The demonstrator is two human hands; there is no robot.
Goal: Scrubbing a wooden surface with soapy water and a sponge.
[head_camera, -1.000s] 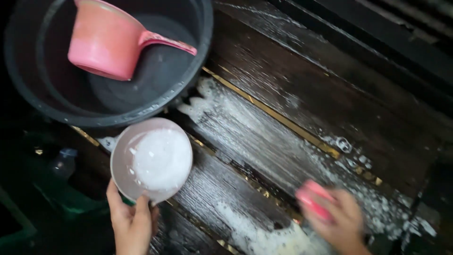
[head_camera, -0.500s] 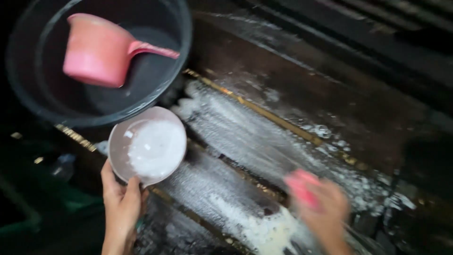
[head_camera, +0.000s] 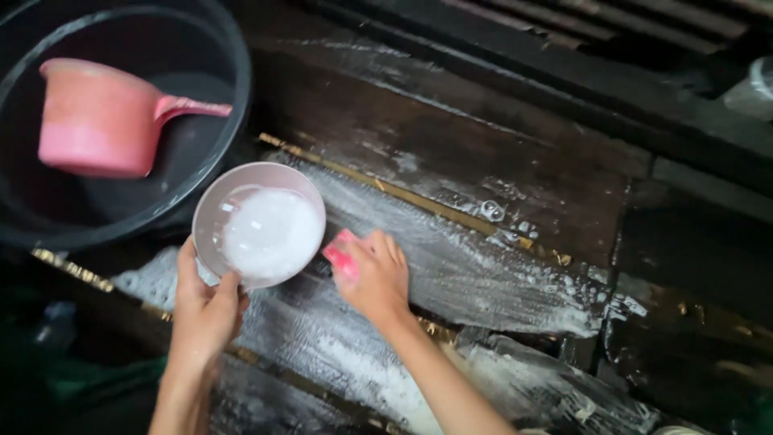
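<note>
Spanning the view, dark wet planks (head_camera: pixel 515 201) carry streaks of white suds. Black tub (head_camera: pixel 233 105) sits at the far left of the planks, a pink dipper (head_camera: pixel 97 121) inside it. Pale bowl (head_camera: pixel 211 217) of foam lies just below the tub, gripped at its near rim by the left hand (head_camera: pixel 205 314). Right hand (head_camera: pixel 374 278) is clamped on a pink sponge (head_camera: pixel 338 254), touching the bowl's right edge.

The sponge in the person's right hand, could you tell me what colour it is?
Pink; the sponge shows at the fingertips of the right hand in the head view.
</note>
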